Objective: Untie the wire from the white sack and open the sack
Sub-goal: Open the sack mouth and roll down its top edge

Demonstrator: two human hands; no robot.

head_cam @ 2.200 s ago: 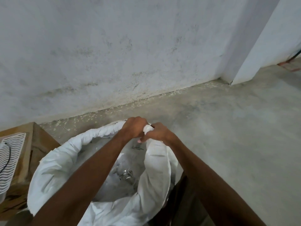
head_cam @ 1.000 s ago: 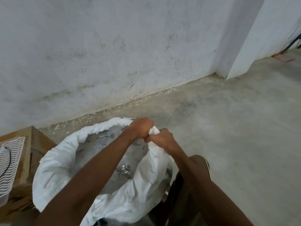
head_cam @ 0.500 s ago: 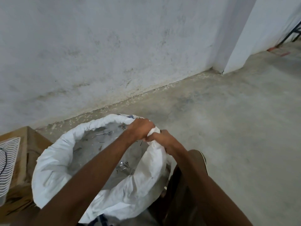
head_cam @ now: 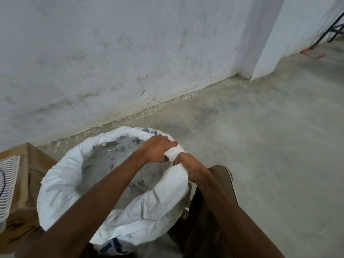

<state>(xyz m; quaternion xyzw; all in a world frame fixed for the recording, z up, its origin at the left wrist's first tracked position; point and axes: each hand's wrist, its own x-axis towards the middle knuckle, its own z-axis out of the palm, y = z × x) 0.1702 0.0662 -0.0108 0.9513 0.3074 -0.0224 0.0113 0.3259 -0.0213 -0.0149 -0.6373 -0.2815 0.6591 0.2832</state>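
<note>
both hands meet at the far right of the rolled rim of the white woven plastic sack [head_cam: 61,183], left hand [head_cam: 158,150] and right hand [head_cam: 188,165] each gripping it, its open mouth lying to their left.

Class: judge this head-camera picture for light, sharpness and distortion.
Head view: soft, even light, no glare; faint shadow beside the white sack; hands sharp enough, the small items inside the sack indistinct; wide-angle bending at the wall's base.

The white woven plastic sack [head_cam: 61,185] stands upright on the floor. Its mouth is open, the rim rolled into a thick ring.
</note>
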